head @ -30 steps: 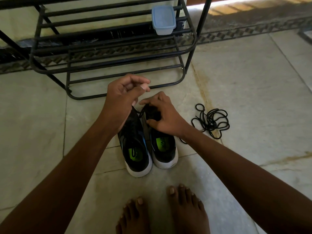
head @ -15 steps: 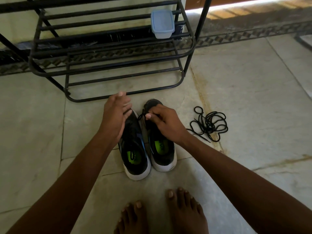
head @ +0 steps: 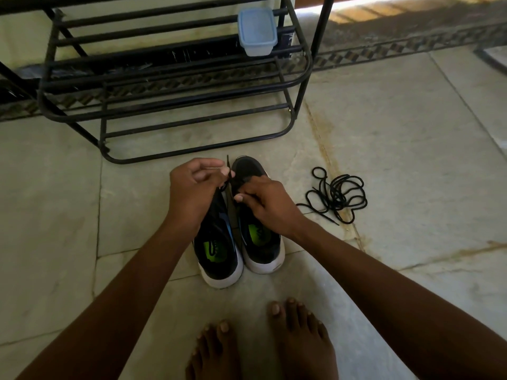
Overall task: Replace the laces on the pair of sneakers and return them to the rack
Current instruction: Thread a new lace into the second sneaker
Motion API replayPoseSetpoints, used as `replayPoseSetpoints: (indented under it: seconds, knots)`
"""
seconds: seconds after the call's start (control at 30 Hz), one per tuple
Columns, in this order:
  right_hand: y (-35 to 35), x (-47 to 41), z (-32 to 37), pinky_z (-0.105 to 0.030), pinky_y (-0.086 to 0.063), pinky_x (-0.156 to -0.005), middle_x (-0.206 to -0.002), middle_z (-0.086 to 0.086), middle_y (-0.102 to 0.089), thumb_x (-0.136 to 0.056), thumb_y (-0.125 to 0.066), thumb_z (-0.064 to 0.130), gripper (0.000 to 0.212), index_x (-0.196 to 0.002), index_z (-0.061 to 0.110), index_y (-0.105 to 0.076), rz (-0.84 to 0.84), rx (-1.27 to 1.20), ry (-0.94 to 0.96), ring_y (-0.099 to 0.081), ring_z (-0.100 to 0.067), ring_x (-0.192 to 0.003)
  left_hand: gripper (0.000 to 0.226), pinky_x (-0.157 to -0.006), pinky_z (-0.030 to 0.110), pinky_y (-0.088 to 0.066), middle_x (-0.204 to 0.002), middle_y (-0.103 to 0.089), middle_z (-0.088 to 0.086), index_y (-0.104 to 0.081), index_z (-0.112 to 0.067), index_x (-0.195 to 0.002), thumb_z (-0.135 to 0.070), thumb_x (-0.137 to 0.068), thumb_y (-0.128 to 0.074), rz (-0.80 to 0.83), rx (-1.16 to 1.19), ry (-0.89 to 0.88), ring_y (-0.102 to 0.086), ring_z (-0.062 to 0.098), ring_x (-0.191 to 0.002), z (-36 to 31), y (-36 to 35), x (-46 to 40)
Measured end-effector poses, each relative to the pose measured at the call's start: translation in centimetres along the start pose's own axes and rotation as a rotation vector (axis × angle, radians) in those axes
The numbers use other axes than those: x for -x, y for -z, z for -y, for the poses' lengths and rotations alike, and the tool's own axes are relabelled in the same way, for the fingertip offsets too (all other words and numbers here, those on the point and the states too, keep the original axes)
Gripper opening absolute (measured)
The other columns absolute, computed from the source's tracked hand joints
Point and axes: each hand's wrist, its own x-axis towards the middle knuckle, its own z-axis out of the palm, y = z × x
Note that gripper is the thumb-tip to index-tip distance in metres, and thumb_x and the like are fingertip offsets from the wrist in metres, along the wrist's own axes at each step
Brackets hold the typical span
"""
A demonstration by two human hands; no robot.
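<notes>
Down on the floor [head: 397, 138] we see the two black sneakers standing side by side, heels toward us and toes toward the rack: the left sneaker [head: 219, 250] and the right sneaker [head: 260, 242], touching or nearly touching along their inner sides, each with a white sole and a green insole. Our left hand [head: 192, 190] hovers over the front of the left sneaker with its fingers curled, thumb and forefinger pinching a black lace [head: 228, 174] whose end sticks up just above the fingers. Our right hand [head: 263, 198] sits over the front of the right sneaker, fingers curled and pinching at the lacing there; we cannot tell exactly which strand it has. A loose black lace [head: 337, 193] lies in a tangled heap on the floor to the right of the sneakers, apart from them. Beyond the shoes stands the black metal rack [head: 192, 75], and a pale blue lidded container [head: 257, 30] rests on one of its shelves near the right end. Our bare feet [head: 274, 344] show at the bottom edge
</notes>
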Motion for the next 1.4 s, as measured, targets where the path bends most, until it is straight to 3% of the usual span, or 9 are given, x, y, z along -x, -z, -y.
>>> replayPoseSetpoints:
  seconds: [0.2,0.33,0.57,0.7,0.9,1.03,1.17,1.3,1.4]
  knots:
    - [0.4,0.0,-0.1,-0.028,-0.039,-0.075,-0.083,-0.006,-0.067,-0.096,-0.061,0.018,0.017,-0.084,0.008,-0.068,-0.007,0.019,0.024,-0.057,-0.020,-0.077,0.022,-0.065,0.011,-0.050,-0.091,-0.080,0.002,-0.072,-0.009,-0.110,-0.021,-0.092,-0.076,0.135,-0.024,-0.043,-0.074,0.004,-0.080,-0.6,-0.6,0.1]
    - [0.5,0.1,-0.1,-0.027,-0.037,-0.073,-0.083,-0.007,-0.067,-0.096,-0.060,0.018,0.017,-0.085,0.008,-0.068,-0.007,0.028,0.029,-0.056,-0.020,-0.078,0.022,-0.079,0.028,-0.060,-0.089,-0.079,0.002,-0.072,-0.012,-0.108,-0.015,-0.087,-0.080,0.114,-0.068,-0.041,-0.077,0.016,-0.087,0.0,-0.4,-0.3]
    - [0.6,0.1,0.2,-0.027,-0.039,-0.076,-0.082,-0.005,-0.066,-0.097,-0.064,0.021,0.019,-0.084,0.008,-0.069,-0.008,0.026,0.011,-0.056,-0.017,-0.078,0.015,-0.067,0.013,-0.051,-0.088,-0.079,-0.001,-0.075,-0.011,-0.109,-0.009,-0.095,-0.070,0.082,-0.045,-0.117,-0.073,0.004,-0.080,0.5,-0.3,-0.6]
    - [1.5,1.4,0.9,-0.012,-0.030,-0.076,-0.077,0.008,-0.056,-0.101,-0.060,0.030,0.025,-0.085,0.011,-0.064,-0.173,0.010,-0.132,-0.046,-0.004,-0.079,0.014,-0.067,0.013,-0.049,-0.087,-0.078,0.002,-0.077,-0.013,-0.106,-0.013,-0.100,-0.064,0.088,-0.037,-0.172,-0.072,0.008,-0.079,0.9,-0.5,-0.5]
    - [2.8,5.0,-2.5,-0.036,-0.047,-0.068,-0.075,0.003,-0.059,-0.099,-0.060,0.035,0.026,-0.081,0.017,-0.060,-0.417,0.150,-0.392,-0.056,-0.016,-0.074,0.013,-0.064,0.015,-0.049,-0.086,-0.078,-0.001,-0.080,-0.019,-0.103,-0.017,-0.097,-0.069,0.102,-0.101,-0.167,-0.069,0.008,-0.073,2.1,-0.8,-0.1]
    - [3.4,6.7,-4.4,-0.037,-0.053,-0.060,-0.071,0.001,-0.061,-0.088,-0.072,0.039,0.028,-0.081,0.014,-0.060,-0.274,0.350,-0.553,-0.058,-0.018,-0.069,0.011,-0.065,0.018,-0.049,-0.082,-0.076,0.005,-0.081,-0.021,-0.099,-0.019,-0.096,-0.070,0.099,-0.128,-0.173,-0.068,0.011,-0.071,2.6,-0.9,0.1]
    - [3.0,6.7,-4.4,-0.041,-0.058,-0.065,-0.089,-0.007,-0.063,-0.089,-0.070,0.037,0.027,-0.092,0.011,-0.062,-0.064,0.507,-0.672,-0.062,-0.028,-0.086,0.013,-0.064,0.016,-0.048,-0.082,-0.075,-0.007,-0.081,-0.015,-0.102,-0.018,-0.097,-0.070,0.121,-0.138,-0.150,-0.068,0.010,-0.071,2.5,-1.3,0.3]
    - [3.0,6.3,-3.6,-0.038,-0.058,-0.066,-0.088,-0.010,-0.067,-0.090,-0.062,0.014,0.010,-0.094,0.006,-0.067,-0.050,0.477,-0.719,-0.065,-0.030,-0.083,0.014,-0.064,0.013,-0.048,-0.087,-0.077,-0.008,-0.080,-0.015,-0.104,-0.019,-0.097,-0.068,0.141,-0.130,-0.132,-0.068,0.008,-0.071,2.3,-1.2,0.3]
    - [2.7,6.6,-3.4,-0.036,-0.057,-0.063,-0.082,-0.006,-0.068,-0.089,-0.063,0.015,0.010,-0.090,0.010,-0.072,-0.095,0.414,-0.680,-0.066,-0.026,-0.077,0.014,-0.063,0.012,-0.048,-0.090,-0.077,-0.004,-0.079,-0.014,-0.105,-0.017,-0.098,-0.067,0.138,-0.122,-0.124,-0.068,0.007,-0.071,2.4,-1.2,0.3]
